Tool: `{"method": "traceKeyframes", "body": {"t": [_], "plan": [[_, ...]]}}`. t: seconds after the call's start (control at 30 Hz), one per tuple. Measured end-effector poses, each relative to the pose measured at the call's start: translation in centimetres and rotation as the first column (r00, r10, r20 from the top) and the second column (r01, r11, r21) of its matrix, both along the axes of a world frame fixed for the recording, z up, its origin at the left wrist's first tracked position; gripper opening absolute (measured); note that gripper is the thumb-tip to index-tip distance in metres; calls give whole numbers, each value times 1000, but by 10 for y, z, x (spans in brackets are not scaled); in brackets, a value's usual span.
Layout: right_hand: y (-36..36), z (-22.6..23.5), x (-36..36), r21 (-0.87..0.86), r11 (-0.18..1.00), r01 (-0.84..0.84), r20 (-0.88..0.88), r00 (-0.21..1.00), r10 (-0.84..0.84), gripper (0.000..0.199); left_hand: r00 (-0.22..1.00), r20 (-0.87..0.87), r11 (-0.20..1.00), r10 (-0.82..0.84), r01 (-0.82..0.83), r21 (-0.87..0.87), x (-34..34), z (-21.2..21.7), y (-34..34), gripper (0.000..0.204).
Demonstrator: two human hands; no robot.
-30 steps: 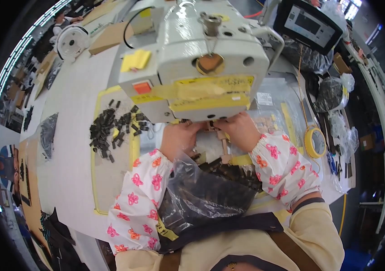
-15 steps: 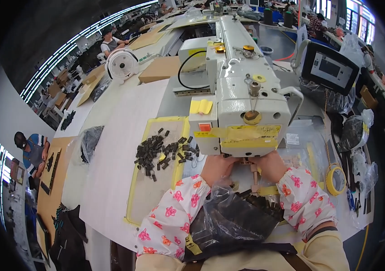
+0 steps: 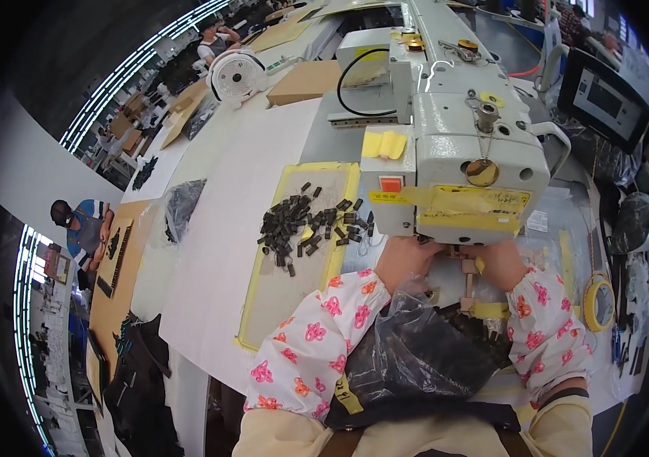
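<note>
Both wrists reach under the head of a grey-white industrial sewing machine (image 3: 461, 145). My left hand (image 3: 406, 261) and my right hand (image 3: 499, 263) are on either side of a pinkish metal fixture (image 3: 469, 278). The machine head hides the fingers of both, so what they hold cannot be made out. In front of my body, between my sleeved forearms, lies a clear plastic bag (image 3: 416, 343) with dark pieces in it. Left of the machine, small black pieces (image 3: 298, 228) are heaped on a flat tray edged in yellow tape (image 3: 259, 305).
A white fan (image 3: 237, 77) and a flat cardboard box (image 3: 305, 82) stand farther back on the left. To the right are a tilted screen (image 3: 604, 100) and a yellow tape roll (image 3: 598, 303). A person (image 3: 84, 232) sits at a board on the far left.
The whole view has shifted, so the machine and table appear farther right and slightly higher. My hands stay under the machine head.
</note>
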State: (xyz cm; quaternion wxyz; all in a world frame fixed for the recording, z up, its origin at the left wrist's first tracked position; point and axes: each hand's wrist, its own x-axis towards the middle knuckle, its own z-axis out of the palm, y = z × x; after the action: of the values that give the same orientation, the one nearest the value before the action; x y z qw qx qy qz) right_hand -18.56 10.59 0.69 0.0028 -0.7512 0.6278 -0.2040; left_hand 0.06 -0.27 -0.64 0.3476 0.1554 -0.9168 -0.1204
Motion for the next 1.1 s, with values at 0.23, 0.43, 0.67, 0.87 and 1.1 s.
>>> {"method": "traceKeyframes", "body": {"t": [0.23,0.43,0.67,0.87,1.1], "plan": [[-4,9,-1,28,998,58,29,998,-59,32,999,46,1000,3,-3,-7,-2,10,-4,31],[1,-3,-3,-82,996,28,-35,999,-31,30,996,88,999,26,-30,41,-8,10,4,29],[1,-1,9,-70,996,58,-73,995,-63,24,965,259,998,53,-56,4,4,0,-1,25],[-2,3,2,-57,998,26,44,999,-23,15,984,179,999,12,-21,44,3,20,12,23],[-9,-19,-8,-209,977,46,348,937,30,19,998,66,994,15,-22,109,4,11,12,15]]}}
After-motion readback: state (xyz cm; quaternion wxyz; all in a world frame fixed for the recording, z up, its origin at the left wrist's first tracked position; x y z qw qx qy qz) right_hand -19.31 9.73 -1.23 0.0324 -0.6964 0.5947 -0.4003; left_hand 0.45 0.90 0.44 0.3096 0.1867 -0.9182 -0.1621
